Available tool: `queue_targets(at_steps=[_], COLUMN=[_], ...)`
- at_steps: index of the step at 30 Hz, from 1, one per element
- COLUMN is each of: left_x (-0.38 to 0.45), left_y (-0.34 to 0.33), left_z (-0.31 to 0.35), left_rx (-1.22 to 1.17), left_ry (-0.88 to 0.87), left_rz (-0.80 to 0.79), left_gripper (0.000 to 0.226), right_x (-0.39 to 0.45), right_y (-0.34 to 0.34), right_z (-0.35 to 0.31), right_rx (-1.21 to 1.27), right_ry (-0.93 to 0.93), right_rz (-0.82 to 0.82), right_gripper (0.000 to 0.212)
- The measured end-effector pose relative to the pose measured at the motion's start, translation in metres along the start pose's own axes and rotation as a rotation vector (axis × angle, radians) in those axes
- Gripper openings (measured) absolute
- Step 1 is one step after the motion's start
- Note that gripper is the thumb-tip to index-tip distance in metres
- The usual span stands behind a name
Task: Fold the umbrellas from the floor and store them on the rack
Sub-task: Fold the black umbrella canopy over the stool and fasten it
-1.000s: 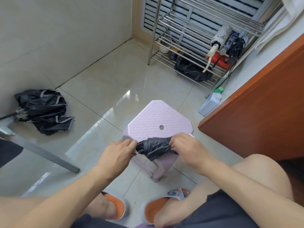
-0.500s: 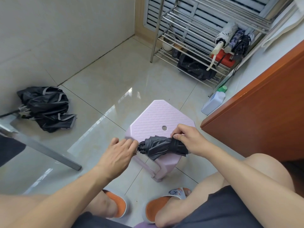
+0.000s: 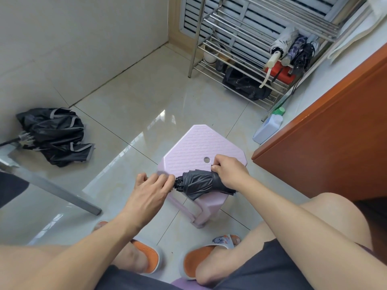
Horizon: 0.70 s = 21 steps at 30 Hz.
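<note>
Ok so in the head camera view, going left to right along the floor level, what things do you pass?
Unfolded black umbrella on the floor → left hand → folded black umbrella → right hand → white bottle with green cap.

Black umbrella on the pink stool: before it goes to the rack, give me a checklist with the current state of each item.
1. Canopy rolled tight around the black umbrella: not ok, a loose flap hangs at its lower edge.
2. Strap fastened: cannot tell, the right hand covers that end.
3. Both hands engaged: ok, the right hand grips the canopy; the left hand pinches the rib-tip end.
4. Umbrella supported: ok, it lies on the near edge of the pink stool.
5. Space on the metal rack: ok, bare bars show left of the stored umbrellas.
6. Floor finished: not ok, an unfolded black umbrella lies by the wall.
</note>
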State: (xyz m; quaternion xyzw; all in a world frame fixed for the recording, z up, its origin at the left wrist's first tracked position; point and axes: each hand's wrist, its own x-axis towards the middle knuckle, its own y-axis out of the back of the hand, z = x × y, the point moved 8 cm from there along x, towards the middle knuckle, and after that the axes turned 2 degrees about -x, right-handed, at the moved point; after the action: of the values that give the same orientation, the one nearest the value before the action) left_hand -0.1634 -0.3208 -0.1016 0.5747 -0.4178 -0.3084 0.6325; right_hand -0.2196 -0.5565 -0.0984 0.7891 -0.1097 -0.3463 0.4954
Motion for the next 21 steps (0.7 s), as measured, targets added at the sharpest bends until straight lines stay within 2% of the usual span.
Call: queue_targets(at_steps=[6, 10, 12, 14, 15, 17, 19, 21], left_x=[0.002, 0.007, 0.012, 0.020, 0.025, 0.032, 0.038, 0.044], left_y=[-0.002, -0.006, -0.010, -0.018, -0.023, -0.028, -0.029, -0.031], left_z=[0.000, -0.006, -0.011, -0.023, -0.028, -0.036, -0.048, -0.057], left_rx=[0.006, -0.083, -0.171, -0.288, -0.348, -0.492, -0.691, -0.731], left_ry=[0.027, 0.053, 0.075, 0.113, 0.119, 0.137, 0.238, 0.335], left_rz=[-0.012, -0.099, -0.204, -0.371, -0.474, -0.599, -0.631, -0.597], left_gripper=[0.032, 0.023, 0.019, 0.032, 0.039, 0.048, 0.051, 0.043], right_x=[0.011, 0.010, 0.009, 0.002, -0.006, -0.022, -0.038, -0.046], right_y=[-0.006, -0.007, -0.005, 0.005, 0.012, 0.016, 0.012, 0.011], right_z=[0.004, 0.001, -0.011, -0.021, -0.021, -0.007, 0.020, 0.048], right_rx=[0.133, 0.022, -0.079, -0.071, -0.056, -0.068, -0.204, -0.112], right_ry=[-0.106, -0.170, -0.086, 0.081, 0.165, 0.298, 0.376, 0.314], right_rz=[-0.131, -0.068, 0.021, 0.136, 0.169, 0.123, 0.007, -0.030], right_gripper=[0.026, 0.018, 0.011, 0.008, 0.012, 0.022, 0.049, 0.064])
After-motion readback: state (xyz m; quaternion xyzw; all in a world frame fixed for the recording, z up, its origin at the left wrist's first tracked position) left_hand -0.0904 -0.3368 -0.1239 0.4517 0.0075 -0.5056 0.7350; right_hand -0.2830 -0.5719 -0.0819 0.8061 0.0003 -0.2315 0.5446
